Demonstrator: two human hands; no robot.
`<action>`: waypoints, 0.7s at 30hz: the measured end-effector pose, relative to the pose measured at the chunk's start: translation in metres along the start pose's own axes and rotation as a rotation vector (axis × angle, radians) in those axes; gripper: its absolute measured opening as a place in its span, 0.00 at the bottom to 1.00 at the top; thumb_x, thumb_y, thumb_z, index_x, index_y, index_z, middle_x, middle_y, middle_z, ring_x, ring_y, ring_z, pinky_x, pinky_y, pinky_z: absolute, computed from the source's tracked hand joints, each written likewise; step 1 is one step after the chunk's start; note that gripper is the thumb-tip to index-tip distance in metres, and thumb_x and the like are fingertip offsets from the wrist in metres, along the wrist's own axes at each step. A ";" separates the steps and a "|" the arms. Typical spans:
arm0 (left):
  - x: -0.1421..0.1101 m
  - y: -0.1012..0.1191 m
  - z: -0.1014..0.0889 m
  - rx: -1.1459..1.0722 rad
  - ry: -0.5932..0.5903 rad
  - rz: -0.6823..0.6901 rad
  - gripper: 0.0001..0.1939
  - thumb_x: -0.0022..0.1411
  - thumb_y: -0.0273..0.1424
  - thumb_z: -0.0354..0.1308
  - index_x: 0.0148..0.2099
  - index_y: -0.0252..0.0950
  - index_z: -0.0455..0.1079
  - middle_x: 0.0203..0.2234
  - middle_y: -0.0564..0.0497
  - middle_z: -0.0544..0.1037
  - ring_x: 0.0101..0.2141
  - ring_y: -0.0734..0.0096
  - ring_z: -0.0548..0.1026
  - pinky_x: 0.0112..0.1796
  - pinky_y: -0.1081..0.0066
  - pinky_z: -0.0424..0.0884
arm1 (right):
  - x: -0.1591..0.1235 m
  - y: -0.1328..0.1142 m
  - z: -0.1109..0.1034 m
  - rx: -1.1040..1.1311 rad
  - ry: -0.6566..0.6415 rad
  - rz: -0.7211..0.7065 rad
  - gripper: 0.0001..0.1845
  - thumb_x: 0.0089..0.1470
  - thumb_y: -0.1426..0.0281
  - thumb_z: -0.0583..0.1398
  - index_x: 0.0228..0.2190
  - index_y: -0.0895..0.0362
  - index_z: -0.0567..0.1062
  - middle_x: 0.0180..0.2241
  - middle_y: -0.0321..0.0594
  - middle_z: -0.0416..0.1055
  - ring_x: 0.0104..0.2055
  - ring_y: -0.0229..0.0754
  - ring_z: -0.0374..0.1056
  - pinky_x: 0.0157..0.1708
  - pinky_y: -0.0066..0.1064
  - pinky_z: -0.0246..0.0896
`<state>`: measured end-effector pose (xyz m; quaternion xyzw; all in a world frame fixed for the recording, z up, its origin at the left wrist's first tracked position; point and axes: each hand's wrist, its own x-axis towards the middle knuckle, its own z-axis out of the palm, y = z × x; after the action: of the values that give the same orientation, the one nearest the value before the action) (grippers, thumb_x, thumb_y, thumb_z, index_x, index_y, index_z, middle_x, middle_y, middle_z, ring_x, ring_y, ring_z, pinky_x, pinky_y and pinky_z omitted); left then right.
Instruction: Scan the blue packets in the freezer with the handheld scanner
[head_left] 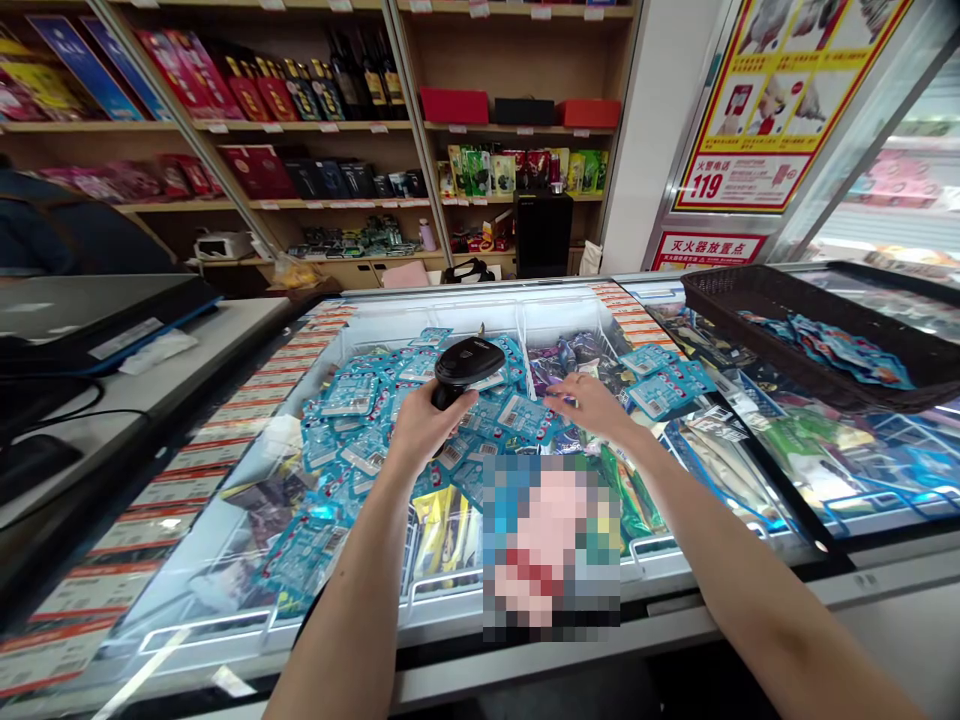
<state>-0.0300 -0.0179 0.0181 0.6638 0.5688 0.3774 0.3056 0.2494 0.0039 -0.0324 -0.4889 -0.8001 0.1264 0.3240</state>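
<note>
My left hand (424, 430) is wrapped round the handle of a black barcode scanner (470, 362), its head pointing away from me. Beneath it spreads a heap of small blue packets (352, 393) with barcodes, lying on the glass top of a chest freezer (577, 300). To the right, my right hand (589, 405) hovers at the edge of the heap, fingers partly stretched and apart. Its fingertips are close to a blue packet (525, 415); whether they touch it I cannot tell. A smaller group of blue packets (660, 385) lies beyond my right wrist.
A dark woven basket (720, 290) holding more packets sits at the right. Left of the freezer is a counter with a black device (97, 315) and a mouse (34, 460). Stocked shelves (315, 128) stand behind. A pixelated patch hides part of the front.
</note>
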 end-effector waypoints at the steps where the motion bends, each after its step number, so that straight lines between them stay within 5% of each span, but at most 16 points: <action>1: 0.000 -0.001 0.000 0.006 0.002 0.006 0.21 0.52 0.48 0.57 0.36 0.33 0.69 0.16 0.53 0.70 0.16 0.73 0.66 0.18 0.75 0.58 | 0.000 -0.006 0.004 -0.036 -0.034 -0.012 0.23 0.51 0.48 0.57 0.39 0.51 0.79 0.36 0.44 0.72 0.43 0.49 0.65 0.47 0.40 0.57; 5: 0.001 -0.002 0.000 0.053 0.000 0.013 0.21 0.52 0.49 0.57 0.35 0.34 0.69 0.15 0.54 0.70 0.17 0.73 0.67 0.19 0.75 0.58 | -0.002 -0.013 0.008 -0.104 -0.091 -0.007 0.30 0.41 0.45 0.63 0.41 0.52 0.78 0.42 0.46 0.69 0.48 0.53 0.62 0.48 0.41 0.54; 12: -0.002 0.003 0.001 0.023 0.011 -0.034 0.22 0.51 0.48 0.58 0.36 0.33 0.69 0.16 0.53 0.70 0.16 0.73 0.66 0.18 0.75 0.57 | -0.002 -0.002 0.004 0.115 -0.061 0.179 0.29 0.44 0.54 0.65 0.46 0.53 0.71 0.47 0.45 0.69 0.47 0.51 0.64 0.46 0.40 0.58; 17: -0.002 0.003 0.000 0.036 0.003 -0.030 0.20 0.51 0.48 0.58 0.34 0.34 0.68 0.15 0.54 0.70 0.16 0.72 0.66 0.19 0.75 0.58 | -0.001 0.009 0.004 0.288 0.146 0.309 0.24 0.43 0.59 0.65 0.43 0.51 0.70 0.37 0.38 0.72 0.31 0.43 0.67 0.37 0.38 0.63; 21: 0.000 0.000 -0.001 0.045 -0.001 -0.009 0.20 0.52 0.49 0.57 0.34 0.35 0.67 0.14 0.54 0.69 0.16 0.72 0.66 0.19 0.74 0.58 | 0.001 0.020 0.006 0.573 0.386 0.373 0.29 0.41 0.62 0.66 0.46 0.51 0.65 0.33 0.35 0.72 0.29 0.42 0.68 0.30 0.36 0.66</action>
<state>-0.0304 -0.0184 0.0183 0.6681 0.5800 0.3628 0.2927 0.2588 0.0155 -0.0468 -0.5304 -0.5542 0.3072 0.5633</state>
